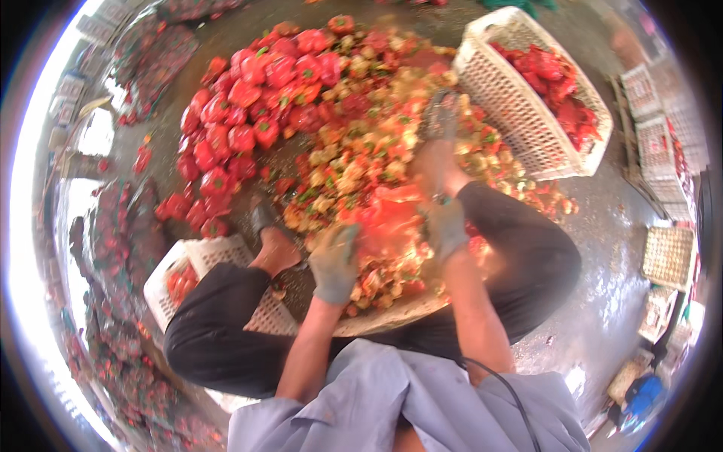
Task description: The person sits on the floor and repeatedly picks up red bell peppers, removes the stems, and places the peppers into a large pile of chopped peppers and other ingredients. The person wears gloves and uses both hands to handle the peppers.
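My left hand [334, 264], in a pale work glove, is closed on the side of a red bell pepper [390, 217] that looks cut open and is blurred. On the pepper's other side, my right hand [446, 226], also gloved, is closed around a thin blade-like tool [442, 164], likely a knife. The tool points away from me, past my bare ankle, and motion smears its outline. Beneath both hands spreads a heap of pepper cores and scraps [350, 169]. Whole red bell peppers [243, 107] are piled beyond it to the left.
A white perforated plastic crate [497, 107] with red pepper pieces stands tilted at far right. Another white crate [220, 251] with red pieces sits by my left leg. Filled mesh sacks [118, 237] line the left side. Stacked crates [658, 147] stand along the right on the wet floor [599, 271].
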Tool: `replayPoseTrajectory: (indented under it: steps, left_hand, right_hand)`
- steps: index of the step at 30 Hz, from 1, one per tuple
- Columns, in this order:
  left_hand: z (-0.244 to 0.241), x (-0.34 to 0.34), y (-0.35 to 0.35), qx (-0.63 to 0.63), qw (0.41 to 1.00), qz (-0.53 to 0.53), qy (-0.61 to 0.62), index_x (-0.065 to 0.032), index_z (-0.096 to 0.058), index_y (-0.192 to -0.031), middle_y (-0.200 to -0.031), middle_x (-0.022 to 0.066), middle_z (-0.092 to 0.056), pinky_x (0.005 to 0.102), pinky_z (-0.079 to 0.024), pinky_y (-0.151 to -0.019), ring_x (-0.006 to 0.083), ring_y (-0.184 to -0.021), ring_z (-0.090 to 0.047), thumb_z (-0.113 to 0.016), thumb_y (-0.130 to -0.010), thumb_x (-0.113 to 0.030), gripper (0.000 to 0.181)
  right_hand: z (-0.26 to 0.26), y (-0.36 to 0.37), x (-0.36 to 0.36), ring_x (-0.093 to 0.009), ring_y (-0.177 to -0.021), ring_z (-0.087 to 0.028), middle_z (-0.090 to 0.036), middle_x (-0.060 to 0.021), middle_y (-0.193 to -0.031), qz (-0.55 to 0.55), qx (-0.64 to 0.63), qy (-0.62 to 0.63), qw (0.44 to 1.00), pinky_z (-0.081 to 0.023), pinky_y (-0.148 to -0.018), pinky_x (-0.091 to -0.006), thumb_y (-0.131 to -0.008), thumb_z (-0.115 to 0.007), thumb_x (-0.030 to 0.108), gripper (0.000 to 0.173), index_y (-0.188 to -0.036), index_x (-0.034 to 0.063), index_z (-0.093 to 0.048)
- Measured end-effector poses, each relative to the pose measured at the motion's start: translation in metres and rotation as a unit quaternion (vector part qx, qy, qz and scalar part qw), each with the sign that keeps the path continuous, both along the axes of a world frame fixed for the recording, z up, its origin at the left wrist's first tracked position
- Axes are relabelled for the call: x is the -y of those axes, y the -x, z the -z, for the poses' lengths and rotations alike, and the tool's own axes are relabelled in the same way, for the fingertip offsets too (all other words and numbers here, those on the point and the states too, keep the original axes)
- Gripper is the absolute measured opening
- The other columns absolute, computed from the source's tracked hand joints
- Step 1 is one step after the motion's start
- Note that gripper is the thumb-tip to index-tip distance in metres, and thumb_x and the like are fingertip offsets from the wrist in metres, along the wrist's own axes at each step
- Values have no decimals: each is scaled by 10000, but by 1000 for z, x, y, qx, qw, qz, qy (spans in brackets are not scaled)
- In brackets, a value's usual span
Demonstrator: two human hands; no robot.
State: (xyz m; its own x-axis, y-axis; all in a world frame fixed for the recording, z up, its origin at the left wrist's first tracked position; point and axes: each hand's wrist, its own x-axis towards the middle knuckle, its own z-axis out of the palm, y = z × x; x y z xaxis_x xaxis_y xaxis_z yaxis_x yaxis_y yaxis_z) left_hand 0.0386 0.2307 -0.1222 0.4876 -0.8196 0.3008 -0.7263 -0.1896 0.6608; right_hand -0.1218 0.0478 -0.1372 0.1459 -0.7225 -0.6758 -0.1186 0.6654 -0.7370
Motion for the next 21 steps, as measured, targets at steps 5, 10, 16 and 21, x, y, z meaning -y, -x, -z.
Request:
replayPoseTrajectory:
  steps: [5, 10, 16, 21]
  left_hand:
    - [38, -15, -1, -277, 941, -189, 52, 19, -744, -1166, -1029, 115, -761, 302, -563, -792, 195, -889, -718, -656, -883, 79, 302]
    - [9, 47, 11, -537, 818, -191, 77, 12, -731, -1252, -1023, 90, -761, 232, -549, -621, 120, -773, -703, -675, -931, 53, 328]
    - [-98, 222, 47, -640, 746, 86, 165, 20, -595, -1446, -1138, 74, -721, 289, -579, -860, 133, -993, -686, -749, -957, -48, 517]
    - [-160, 324, 111, -618, 725, 214, 217, -52, -274, -1656, -1270, 110, -673, 305, -561, -852, 163, -1010, -670, -706, -903, 43, 874]
  right_hand:
    - [-6, -27, -24, -187, -482, -579, -586, -60, -745, 59, 82, -81, 992, -467, -401, -339, -940, -707, 60, 200, -1053, 0, -553]
    - [-22, -15, -7, -193, -526, -605, -639, -99, -821, 86, 153, -67, 982, -490, -430, -351, -981, -713, 88, 189, -1080, -12, -587]
    - [-113, 24, 116, -118, -611, -559, -659, -30, -878, 144, 322, 145, 924, -458, -488, -288, -1032, -680, 288, 218, -1137, 101, -640]
    - [-142, 139, 236, -88, -671, -583, -680, -8, -903, 130, 184, 277, 934, -468, -559, -226, -1075, -610, 344, 217, -1172, 156, -662]
